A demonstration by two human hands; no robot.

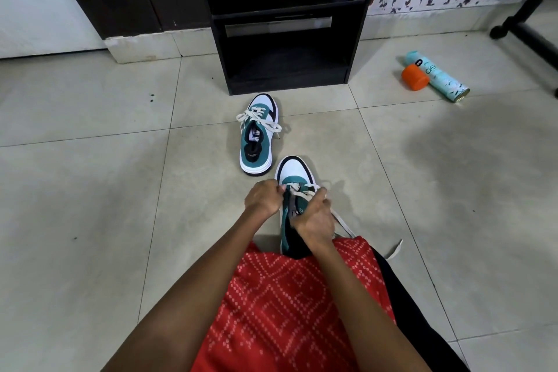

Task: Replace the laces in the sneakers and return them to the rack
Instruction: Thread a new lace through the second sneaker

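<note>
Sneaker point(294, 170) on the floor point(120, 190), mid-lacing.
Your left hand point(262, 198) pinches the lace point(342, 222); your right hand point(314, 217) grips it too. Other sneaker point(258, 136) stands before the rack point(287, 69).

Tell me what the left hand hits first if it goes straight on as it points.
Likely the white toe of the near sneaker; the left hand pinches its lace right there. Depth is unclear.
</note>
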